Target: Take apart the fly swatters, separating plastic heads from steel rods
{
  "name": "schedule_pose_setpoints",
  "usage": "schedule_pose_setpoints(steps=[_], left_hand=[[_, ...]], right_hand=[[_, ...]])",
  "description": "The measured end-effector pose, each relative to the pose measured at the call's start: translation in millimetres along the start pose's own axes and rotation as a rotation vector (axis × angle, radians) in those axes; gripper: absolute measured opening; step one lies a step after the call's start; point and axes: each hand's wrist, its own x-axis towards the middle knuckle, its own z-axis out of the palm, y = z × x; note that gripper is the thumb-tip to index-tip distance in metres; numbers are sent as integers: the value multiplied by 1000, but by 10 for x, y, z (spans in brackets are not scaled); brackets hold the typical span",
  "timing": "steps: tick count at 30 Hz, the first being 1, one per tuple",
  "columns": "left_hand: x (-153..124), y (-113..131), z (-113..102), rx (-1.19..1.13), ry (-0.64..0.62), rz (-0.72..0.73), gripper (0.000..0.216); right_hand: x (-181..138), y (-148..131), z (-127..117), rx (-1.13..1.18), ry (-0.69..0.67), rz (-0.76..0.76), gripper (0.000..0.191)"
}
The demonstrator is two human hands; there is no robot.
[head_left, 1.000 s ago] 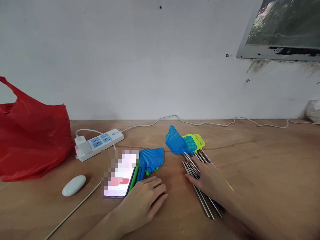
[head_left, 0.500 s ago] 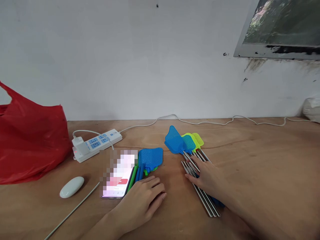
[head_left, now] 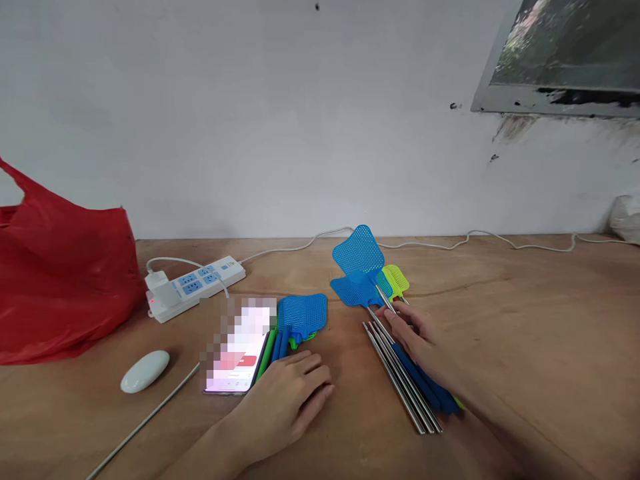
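Observation:
My right hand (head_left: 417, 333) pinches the metal shaft of a blue fly swatter (head_left: 359, 251), whose mesh head is raised above the others. Under it lie another blue swatter (head_left: 350, 290) and a yellow-green swatter (head_left: 397, 277), with a teal head partly covered between them. Blue handles (head_left: 434, 392) show below my right wrist. Beside them is a bundle of several bare metal rods (head_left: 397, 377). My left hand (head_left: 293, 393) rests on the table, fingers loosely bent, by blue and green tubes (head_left: 270, 350) and blue mesh swatter heads (head_left: 303, 315).
A lit phone (head_left: 240, 347) lies left of the tubes. Further left are a white power strip (head_left: 195, 288) with a plugged-in charger, a white oval object (head_left: 145, 371) and a red plastic bag (head_left: 65, 287). A white cable (head_left: 450, 247) runs along the wall (head_left: 300, 133).
My right hand has lifted one blue swatter from the pile, its head moving up and away from me. More of the blue handles now shows. My left hand stays in place.

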Motion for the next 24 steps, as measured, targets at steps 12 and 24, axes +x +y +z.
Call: schedule_pose_setpoints(steps=[12,24], left_hand=[[1,-4,-3,-10,1,2,24],[-18,98,-41,-315,61,-111,24]], right_hand=[[50,-73,6,556,-10,310,48],[-65,-42,111,560,-155,192,42]])
